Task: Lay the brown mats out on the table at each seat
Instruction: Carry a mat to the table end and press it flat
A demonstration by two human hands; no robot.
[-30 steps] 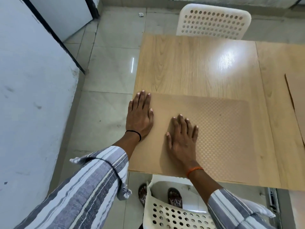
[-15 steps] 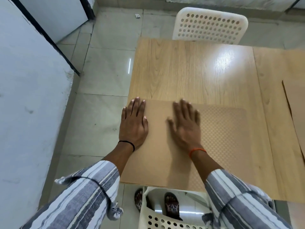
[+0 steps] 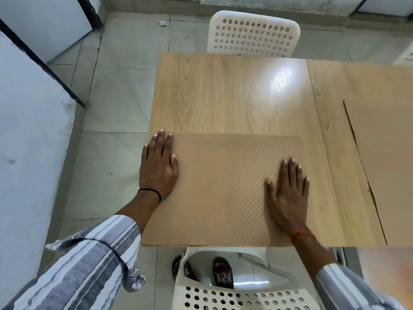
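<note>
Both my hands lie flat and fully open, palms down, gripping nothing. Under my left hand [image 3: 159, 166] is the left edge of the brown mat [image 3: 223, 189], which lies at the near edge of the wooden surface [image 3: 223, 92]; my right hand [image 3: 287, 193] presses the mat's right part. Well to the right of that hand lies a second brown mat [image 3: 388, 157]. Beyond my fingertips stands a white chair [image 3: 253, 34]; another white chair [image 3: 234, 296] sits just behind my wrists.

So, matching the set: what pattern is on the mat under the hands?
Brown mat has a fine checkered texture, clearest in the head view.
</note>
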